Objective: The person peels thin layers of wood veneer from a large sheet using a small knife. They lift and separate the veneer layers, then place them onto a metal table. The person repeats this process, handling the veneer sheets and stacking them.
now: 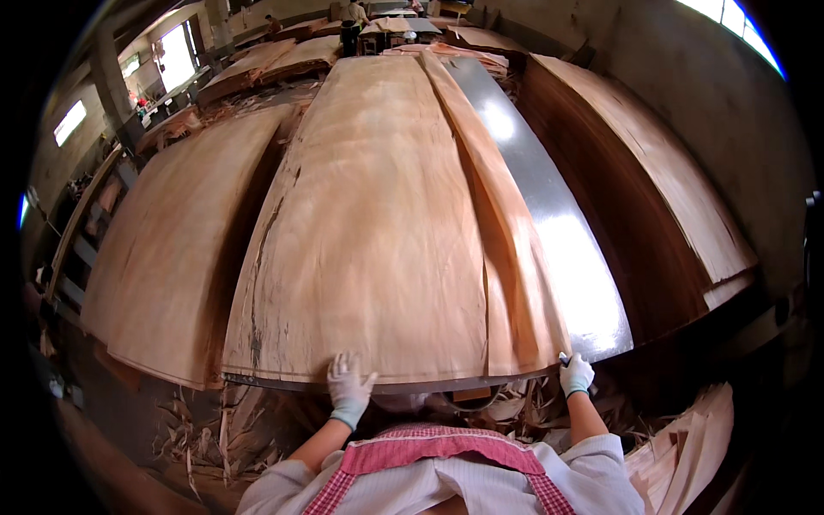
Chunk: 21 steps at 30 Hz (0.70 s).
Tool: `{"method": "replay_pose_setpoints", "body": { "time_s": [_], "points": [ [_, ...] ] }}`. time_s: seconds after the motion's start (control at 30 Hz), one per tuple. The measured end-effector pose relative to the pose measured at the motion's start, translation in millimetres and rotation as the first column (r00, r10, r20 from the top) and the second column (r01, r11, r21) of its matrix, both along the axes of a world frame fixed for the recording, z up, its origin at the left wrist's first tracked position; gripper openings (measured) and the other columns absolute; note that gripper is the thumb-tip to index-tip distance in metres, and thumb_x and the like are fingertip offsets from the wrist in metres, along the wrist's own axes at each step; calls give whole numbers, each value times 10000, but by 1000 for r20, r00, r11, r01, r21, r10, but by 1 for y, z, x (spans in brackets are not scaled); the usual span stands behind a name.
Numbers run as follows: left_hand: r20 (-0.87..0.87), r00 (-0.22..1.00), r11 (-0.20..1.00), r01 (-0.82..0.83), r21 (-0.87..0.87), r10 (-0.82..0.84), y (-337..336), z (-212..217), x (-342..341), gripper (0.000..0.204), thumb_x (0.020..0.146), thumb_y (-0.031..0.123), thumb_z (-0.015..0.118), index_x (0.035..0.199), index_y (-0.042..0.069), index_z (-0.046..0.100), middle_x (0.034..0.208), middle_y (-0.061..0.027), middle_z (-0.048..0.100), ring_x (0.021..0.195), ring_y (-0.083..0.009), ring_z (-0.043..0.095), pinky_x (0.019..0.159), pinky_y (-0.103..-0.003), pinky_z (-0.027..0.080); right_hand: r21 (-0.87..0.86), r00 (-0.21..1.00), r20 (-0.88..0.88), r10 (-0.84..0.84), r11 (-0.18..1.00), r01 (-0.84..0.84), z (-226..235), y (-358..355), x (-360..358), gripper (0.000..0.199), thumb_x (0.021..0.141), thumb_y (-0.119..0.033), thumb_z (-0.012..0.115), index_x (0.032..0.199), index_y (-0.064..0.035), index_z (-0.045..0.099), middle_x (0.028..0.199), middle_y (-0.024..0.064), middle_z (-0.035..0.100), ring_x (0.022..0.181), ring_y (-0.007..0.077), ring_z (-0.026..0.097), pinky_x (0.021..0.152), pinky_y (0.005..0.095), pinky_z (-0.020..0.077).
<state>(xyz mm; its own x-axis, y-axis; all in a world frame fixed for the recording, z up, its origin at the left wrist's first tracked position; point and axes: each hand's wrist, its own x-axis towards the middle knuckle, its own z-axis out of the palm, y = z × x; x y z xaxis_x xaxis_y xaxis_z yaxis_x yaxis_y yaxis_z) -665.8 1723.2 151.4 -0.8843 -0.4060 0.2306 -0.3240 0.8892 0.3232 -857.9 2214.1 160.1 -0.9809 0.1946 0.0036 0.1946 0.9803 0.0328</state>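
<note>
A wide, pale wood veneer sheet lies lengthwise on a shiny grey metal-topped table. Dark cracks run along its left side. On its right, a narrower veneer strip is buckled up into a long ridge. My left hand, in a white glove with a pale green cuff, rests flat with fingers spread on the sheet's near edge. At the strip's near right corner, my right hand, gloved alike, is closed around a small dark tool. Its kind is too small to tell.
Veneer stacks stand on the left and the right. Torn veneer scraps litter the floor by the table's near edge, with curved offcuts at lower right. A person stands among more stacks far back.
</note>
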Motion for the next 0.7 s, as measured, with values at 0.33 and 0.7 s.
{"method": "replay_pose_setpoints", "body": {
  "time_s": [0.33,0.7],
  "points": [
    [280,960,986,33,-163,14,28,-23,-18,771,807,585,552,1400,125,372,1485,-199,286,1396,-362,195,1134,-543,62,-167,993,-91,71,982,-85,1,37,184,234,765,-305,663,791,-102,551,714,168,598,652,371,600,586,491,476],
    [368,929,986,28,-162,35,30,-20,-24,789,831,601,519,1432,127,322,1506,-172,251,1398,-352,192,1136,-520,98,-134,989,-146,17,990,-37,17,59,22,248,825,-330,635,872,-96,565,782,181,642,745,394,619,644,503,484]
  ]
}}
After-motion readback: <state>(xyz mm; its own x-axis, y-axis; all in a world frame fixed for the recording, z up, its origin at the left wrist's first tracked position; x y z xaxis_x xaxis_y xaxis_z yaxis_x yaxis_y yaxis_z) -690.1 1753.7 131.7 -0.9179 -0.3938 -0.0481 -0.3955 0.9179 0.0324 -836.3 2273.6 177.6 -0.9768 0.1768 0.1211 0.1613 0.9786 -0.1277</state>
